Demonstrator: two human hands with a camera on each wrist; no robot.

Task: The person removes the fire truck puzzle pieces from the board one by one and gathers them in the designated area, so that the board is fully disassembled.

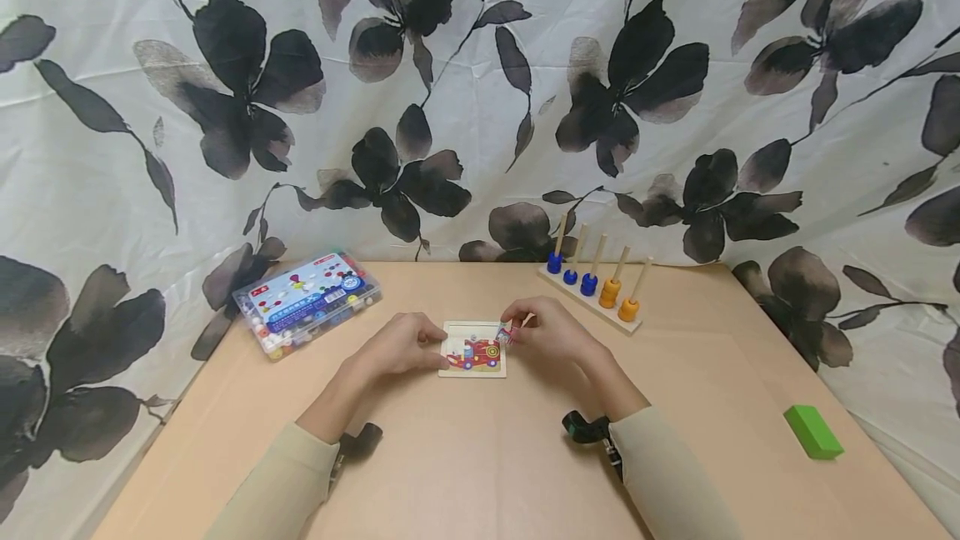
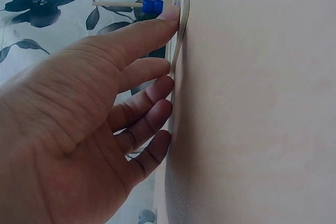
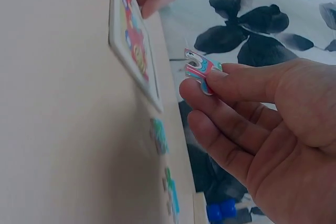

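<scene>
A small wooden picture puzzle board (image 1: 474,373) with a red vehicle picture lies on the table between the hands. My left hand (image 1: 406,345) is at its left side; in the left wrist view, the thumb (image 2: 142,35) rests on the board's frame and the other fingers extend loosely, tips near the tabletop. Between thumb and index finger, my right hand (image 1: 551,330) pinches a small pink, blue and white puzzle piece (image 3: 199,69). That piece is above the board's upper right corner in the head view.
Loose colourful puzzle pieces (image 3: 158,136) lie right of the board. Behind, on the right, stands a peg stacker (image 1: 592,298) with blue and orange beads. A clear plastic box (image 1: 307,302) of small parts sits back left, a green block (image 1: 813,432) far right. Floral cloth (image 1: 480,107) hangs behind.
</scene>
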